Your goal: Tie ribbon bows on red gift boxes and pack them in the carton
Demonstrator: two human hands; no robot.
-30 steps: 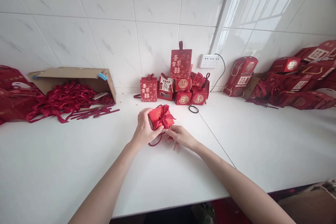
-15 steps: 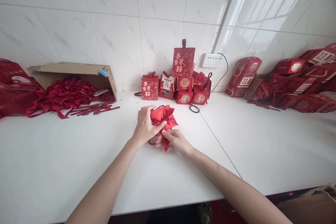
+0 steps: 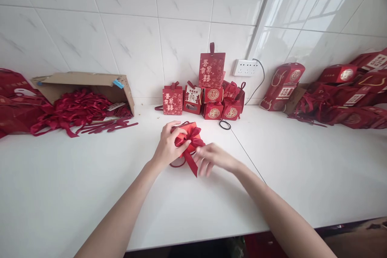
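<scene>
Red is the small box [image 3: 189, 125], held by the left hand [image 3: 167, 143] over the white table [image 3: 75, 193], with its bow [image 3: 195, 133] touched by the thumb. At four o'clock, the right hand [image 3: 211, 157], loosely spread, is blurred beside the ribbon tail [image 3: 191, 164]; touching cannot be told. Red boxes [image 3: 213, 95] are stacked at one o'clock.

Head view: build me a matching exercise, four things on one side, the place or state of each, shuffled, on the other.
Things
1. Left hand
2. Cardboard box
3. White power strip
4. Black ring

Places and states
A. Open, with dark red ribbons spilling out
B. On the white table, in front of the stacked red boxes
C. Holding the red gift box
D. Against the tiled wall

Pairs: 1-C, 2-A, 3-D, 4-B
</scene>
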